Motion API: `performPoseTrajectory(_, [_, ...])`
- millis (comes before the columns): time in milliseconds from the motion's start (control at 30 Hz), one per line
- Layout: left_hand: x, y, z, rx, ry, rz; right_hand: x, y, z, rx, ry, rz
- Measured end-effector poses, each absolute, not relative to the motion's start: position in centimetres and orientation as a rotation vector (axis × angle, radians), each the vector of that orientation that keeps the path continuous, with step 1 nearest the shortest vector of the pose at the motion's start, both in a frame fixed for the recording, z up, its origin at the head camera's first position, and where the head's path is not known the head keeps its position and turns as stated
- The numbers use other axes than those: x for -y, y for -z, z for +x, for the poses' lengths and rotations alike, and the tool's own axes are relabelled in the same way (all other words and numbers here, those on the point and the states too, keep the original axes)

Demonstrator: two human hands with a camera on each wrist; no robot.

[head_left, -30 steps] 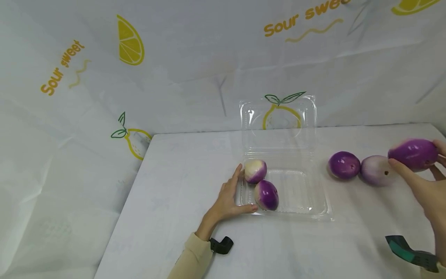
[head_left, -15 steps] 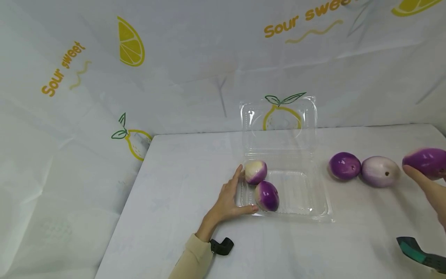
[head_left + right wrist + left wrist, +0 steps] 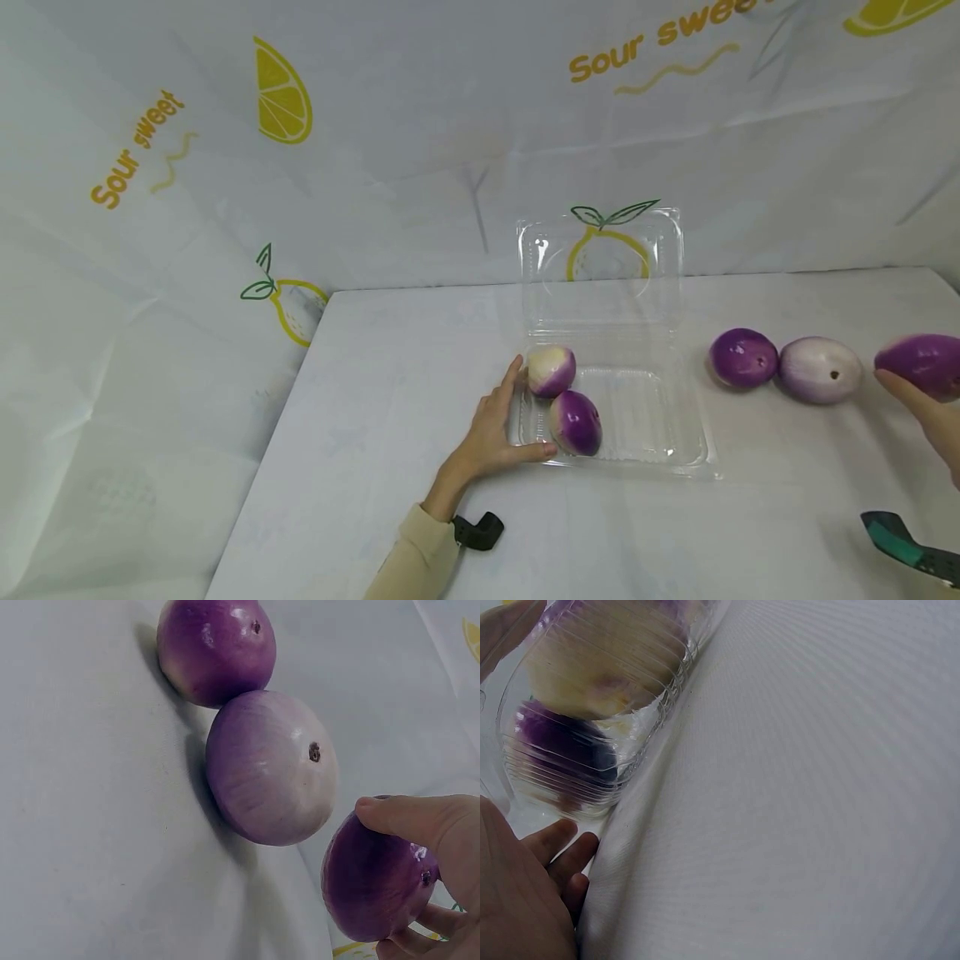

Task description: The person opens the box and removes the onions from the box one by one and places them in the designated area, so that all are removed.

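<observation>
At the head view's right edge, my right hand [image 3: 930, 421] holds a glossy purple turnip [image 3: 921, 365], its thumb on the near side. In the right wrist view this turnip [image 3: 375, 879] sits between thumb and fingers, apart from a pale lilac turnip [image 3: 274, 769]. That pale one touches a darker purple turnip [image 3: 742, 358]. My left hand [image 3: 491, 429] rests at the left side of a clear plastic clamshell box [image 3: 637, 417], fingers extended, thumb near its front edge. Inside, on the left, lie a white-and-purple turnip [image 3: 551, 372] and a purple turnip [image 3: 576, 423].
The box's clear lid [image 3: 600, 267] stands raised behind its base. A white table [image 3: 390, 358] spreads beneath everything, and a lemon-printed white cloth [image 3: 420, 125] hangs at the back and left. Dark bands with cameras [image 3: 478, 531] sit on both wrists.
My right hand has moved to the right and lower with its turnip, away from the pale turnip. The left hand and the box stay in place.
</observation>
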State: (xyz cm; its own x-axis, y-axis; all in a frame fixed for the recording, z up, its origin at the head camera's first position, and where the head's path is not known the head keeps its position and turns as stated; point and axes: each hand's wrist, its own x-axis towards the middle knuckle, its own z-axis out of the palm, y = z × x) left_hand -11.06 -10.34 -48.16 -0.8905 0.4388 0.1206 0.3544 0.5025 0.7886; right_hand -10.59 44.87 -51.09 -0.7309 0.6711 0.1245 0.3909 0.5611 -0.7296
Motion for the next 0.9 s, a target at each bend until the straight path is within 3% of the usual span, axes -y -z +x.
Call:
performPoseTrajectory(200, [10.3,48.1,-11.0,-2.635,-1.351,0.709,-44.1,50.4,-9.9,2.435,-0.984,-0.891])
performPoseTrajectory(533, [10.3,48.0,-11.0,-2.634,-1.358,0.718,-39.9,46.2,-9.4,2.449,-1.175,-1.043])
performPoseTrajectory(900, [10.4,48.0,-11.1,-2.648,-1.357,0.739,-40.7,47.3,-9.2,2.603,-1.077,-0.888])
